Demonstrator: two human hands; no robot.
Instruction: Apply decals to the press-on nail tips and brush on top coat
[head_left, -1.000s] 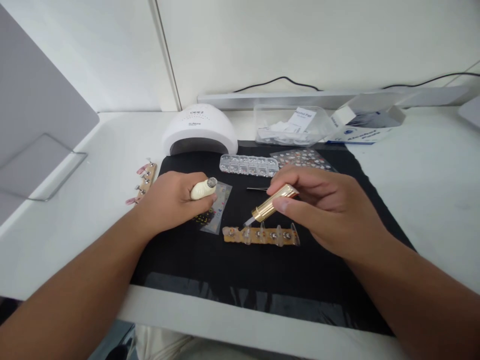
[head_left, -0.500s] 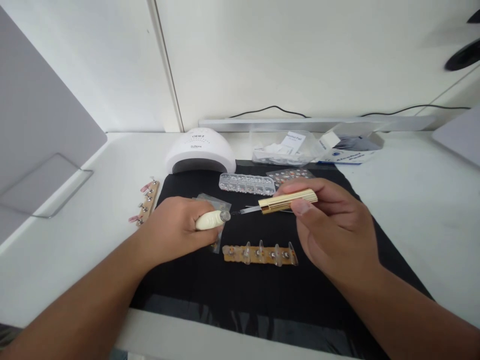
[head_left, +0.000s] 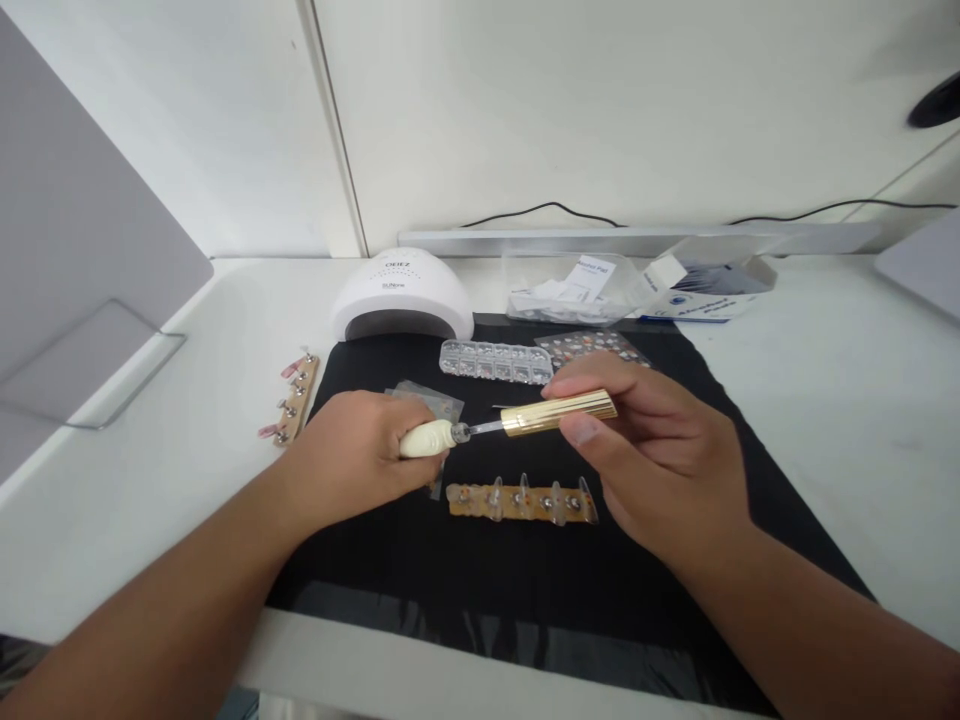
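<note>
My left hand is wrapped round a cream nail polish bottle, tilted with its open neck to the right. In my right hand, a ribbed gold cap with a brush is pinched between thumb and fingers. The brush stem points left, and its tip is at or inside the bottle's neck. Below the hands lies a cork-coloured strip bearing several clear nail tips on metal studs. A clear packet lies partly under my left hand.
Behind the hands stand a white nail lamp and a clear rhinestone case. Farther back are a plastic tub of sachets and an alcohol pad box. At left lies a second nail tip strip. A black mat covers the table.
My right hand has moved the brush left, bringing its tip from just outside the bottle's neck to at or into it. My left hand stays nearly in place, holding the bottle.
</note>
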